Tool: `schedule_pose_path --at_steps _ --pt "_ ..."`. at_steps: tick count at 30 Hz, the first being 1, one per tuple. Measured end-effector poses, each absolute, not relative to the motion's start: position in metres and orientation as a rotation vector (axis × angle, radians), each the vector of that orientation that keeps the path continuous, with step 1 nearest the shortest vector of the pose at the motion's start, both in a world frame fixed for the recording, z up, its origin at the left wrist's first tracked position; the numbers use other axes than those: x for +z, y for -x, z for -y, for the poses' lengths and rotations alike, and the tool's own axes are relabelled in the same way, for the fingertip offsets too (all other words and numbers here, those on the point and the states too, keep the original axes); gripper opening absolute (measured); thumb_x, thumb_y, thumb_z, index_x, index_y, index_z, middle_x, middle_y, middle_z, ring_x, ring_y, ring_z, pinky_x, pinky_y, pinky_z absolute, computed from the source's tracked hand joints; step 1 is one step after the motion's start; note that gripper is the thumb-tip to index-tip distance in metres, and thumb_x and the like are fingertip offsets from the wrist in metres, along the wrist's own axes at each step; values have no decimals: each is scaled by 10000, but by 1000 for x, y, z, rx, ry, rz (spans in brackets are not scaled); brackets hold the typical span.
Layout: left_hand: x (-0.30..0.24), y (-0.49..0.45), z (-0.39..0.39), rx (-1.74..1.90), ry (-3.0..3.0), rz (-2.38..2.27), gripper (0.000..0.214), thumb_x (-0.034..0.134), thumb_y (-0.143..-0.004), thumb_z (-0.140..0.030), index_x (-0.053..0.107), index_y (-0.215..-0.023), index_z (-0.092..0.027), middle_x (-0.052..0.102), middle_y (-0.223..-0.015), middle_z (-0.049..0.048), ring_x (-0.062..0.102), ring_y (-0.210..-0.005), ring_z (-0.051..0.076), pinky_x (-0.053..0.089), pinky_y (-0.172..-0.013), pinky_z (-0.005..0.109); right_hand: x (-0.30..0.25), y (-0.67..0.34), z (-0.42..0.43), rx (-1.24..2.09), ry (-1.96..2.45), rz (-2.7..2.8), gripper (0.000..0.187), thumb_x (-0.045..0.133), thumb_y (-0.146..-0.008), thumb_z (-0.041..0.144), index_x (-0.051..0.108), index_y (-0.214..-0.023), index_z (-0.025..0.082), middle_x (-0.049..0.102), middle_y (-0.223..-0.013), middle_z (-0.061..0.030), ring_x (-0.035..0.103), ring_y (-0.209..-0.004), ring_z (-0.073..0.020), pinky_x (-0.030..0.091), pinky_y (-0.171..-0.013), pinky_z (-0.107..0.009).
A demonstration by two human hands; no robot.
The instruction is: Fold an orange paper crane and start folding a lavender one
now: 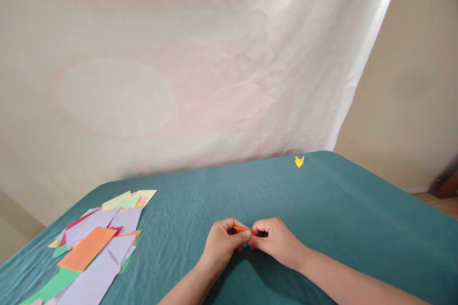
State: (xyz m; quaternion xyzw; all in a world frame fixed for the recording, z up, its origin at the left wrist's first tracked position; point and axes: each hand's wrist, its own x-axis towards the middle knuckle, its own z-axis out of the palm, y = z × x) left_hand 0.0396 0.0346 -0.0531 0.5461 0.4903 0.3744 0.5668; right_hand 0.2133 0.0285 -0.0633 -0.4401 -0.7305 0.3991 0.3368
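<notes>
My left hand [222, 243] and my right hand [275, 240] meet just above the teal tablecloth [322, 209], near its front middle. Both are closed in a pinch on a small folded piece of orange paper [243, 230], which shows only as a thin strip between the fingertips. Most of that paper is hidden by my fingers. A small folded yellow paper figure [299, 161] stands alone near the table's far edge, well beyond my right hand.
A loose pile of coloured paper sheets [96, 248], lilac, orange, green, yellow and pink, lies at the table's left front. A creased white sheet [214, 66] hangs behind the table. A beige wall [411, 81] and a dark blurred object [445, 183] are at the right.
</notes>
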Motion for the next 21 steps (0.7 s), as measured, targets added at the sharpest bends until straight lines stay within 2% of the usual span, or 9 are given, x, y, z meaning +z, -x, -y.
schedule_pose_path --at_steps 6,14,21 --pt "-52 -37 -35 986 -1239 -1169 241 778 -637 -330 672 -672 -117 683 -627 55 539 -480 99 422 -465 194 -58 -213 -28 1034 1129 1874 286 546 -884 328 657 -685 155 636 -625 8 505 -570 -109 324 -534 -206" --pt "-53 -33 -36 1029 -1238 -1152 227 737 -689 -323 630 -725 -126 652 -582 26 548 -472 98 430 -457 185 -61 -216 -30 992 1144 1779 264 540 -895 358 630 -744 162 620 -652 7 506 -586 -112 355 -553 -206" --pt "-59 -29 -40 1020 -1293 -1135 214 650 -738 -305 619 -828 -114 669 -654 45 599 -536 121 435 -473 191 -66 -216 -34 1056 1154 1716 241 554 -883 359 614 -762 159 613 -662 3 515 -595 -117 370 -557 -212"
